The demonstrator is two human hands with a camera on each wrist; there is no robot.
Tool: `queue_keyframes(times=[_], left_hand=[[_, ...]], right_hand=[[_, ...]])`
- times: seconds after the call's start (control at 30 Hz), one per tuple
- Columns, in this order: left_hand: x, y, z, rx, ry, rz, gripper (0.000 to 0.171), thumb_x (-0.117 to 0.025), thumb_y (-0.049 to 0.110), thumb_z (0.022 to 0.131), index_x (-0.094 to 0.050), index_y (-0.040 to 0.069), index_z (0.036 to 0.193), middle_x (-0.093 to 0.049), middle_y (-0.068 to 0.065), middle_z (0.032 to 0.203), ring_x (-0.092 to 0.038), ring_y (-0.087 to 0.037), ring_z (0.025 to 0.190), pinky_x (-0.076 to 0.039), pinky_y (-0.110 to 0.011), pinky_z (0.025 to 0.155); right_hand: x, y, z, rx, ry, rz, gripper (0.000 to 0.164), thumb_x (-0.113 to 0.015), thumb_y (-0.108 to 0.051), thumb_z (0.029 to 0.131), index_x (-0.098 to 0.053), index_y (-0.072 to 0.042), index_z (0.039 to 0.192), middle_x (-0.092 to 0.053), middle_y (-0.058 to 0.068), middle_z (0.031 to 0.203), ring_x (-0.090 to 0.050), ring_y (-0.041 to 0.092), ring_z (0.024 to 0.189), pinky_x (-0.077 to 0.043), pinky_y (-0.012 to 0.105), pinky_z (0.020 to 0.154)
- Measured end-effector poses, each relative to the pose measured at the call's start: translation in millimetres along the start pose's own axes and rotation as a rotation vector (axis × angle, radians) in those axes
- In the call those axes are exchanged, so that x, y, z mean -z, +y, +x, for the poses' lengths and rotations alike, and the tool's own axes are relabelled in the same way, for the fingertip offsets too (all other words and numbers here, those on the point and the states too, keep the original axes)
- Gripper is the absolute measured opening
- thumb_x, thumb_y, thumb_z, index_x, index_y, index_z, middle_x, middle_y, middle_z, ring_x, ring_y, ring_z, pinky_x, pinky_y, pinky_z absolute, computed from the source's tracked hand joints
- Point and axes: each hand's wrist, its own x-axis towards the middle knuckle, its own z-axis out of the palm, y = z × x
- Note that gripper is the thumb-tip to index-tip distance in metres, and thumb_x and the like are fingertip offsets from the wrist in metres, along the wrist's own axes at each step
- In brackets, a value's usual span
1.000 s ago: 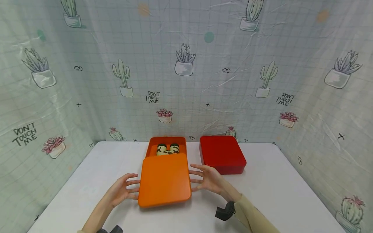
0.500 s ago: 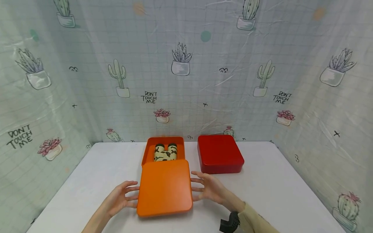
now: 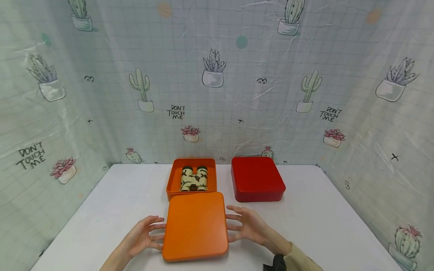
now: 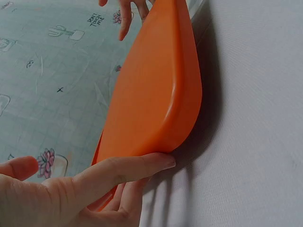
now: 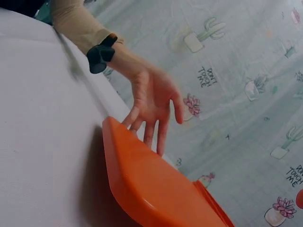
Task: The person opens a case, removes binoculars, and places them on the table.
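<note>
An orange lid (image 3: pixel 196 227) is held between my two hands, just in front of an open orange box (image 3: pixel 212 178). Its far edge lies near the box's front rim, and a shadow falls under it in both wrist views. Camouflage-patterned binoculars (image 3: pixel 194 178) rest inside the box. My left hand (image 3: pixel 144 236) touches the lid's left side with extended fingers; the left wrist view shows its fingers along the lid's edge (image 4: pixel 189 94). Along the right side, my right hand (image 3: pixel 249 227) touches the lid with spread, fairly straight fingers.
A red box (image 3: pixel 258 178) with its top covered stands at the back right of the white table (image 3: pixel 315 226), beside the orange box. Behind and at both sides hangs a curtain (image 3: pixel 217 101) printed with cacti.
Both hands have drawn the orange lid back toward me, off the orange box. More of the box and the whole of the binoculars now show. The red box has stayed put.
</note>
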Motion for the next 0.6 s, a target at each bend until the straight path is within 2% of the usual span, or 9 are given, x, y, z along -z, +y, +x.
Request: queue_keyframes(times=[0.13,0.4,0.6], left_hand=[[-1.7,-1.8,0.5,0.012,0.020,0.015,0.058,-0.026,0.037,0.095,-0.020,-0.008,0.132,-0.044,-0.015,0.116,-0.050,-0.034,0.099,-0.044,-0.057,0.083],[-4.0,-3.2,4.5,0.023,0.045,0.030,0.054,-0.024,0.033,0.096,-0.019,-0.008,0.130,-0.041,-0.022,0.118,-0.052,-0.033,0.096,-0.046,-0.055,0.081],[-4.4,-1.3,4.7,0.038,0.056,0.031,0.057,-0.026,0.034,0.095,-0.017,-0.008,0.132,-0.042,-0.024,0.118,-0.055,-0.032,0.093,-0.046,-0.056,0.082]], right_hand=[[1.2,4.9,0.6,-0.005,0.016,-0.013,0.061,-0.030,-0.033,0.092,-0.009,-0.007,0.143,-0.006,0.028,0.145,-0.025,0.047,0.125,-0.034,0.065,0.090],[5.3,9.7,5.7,-0.012,0.035,-0.017,0.062,-0.031,-0.034,0.092,-0.009,-0.007,0.143,-0.006,0.030,0.144,-0.022,0.049,0.125,-0.034,0.066,0.089],[7.6,11.2,7.6,-0.021,0.035,-0.013,0.062,-0.031,-0.034,0.091,-0.009,-0.005,0.143,-0.005,0.031,0.143,-0.022,0.050,0.124,-0.033,0.067,0.089]])
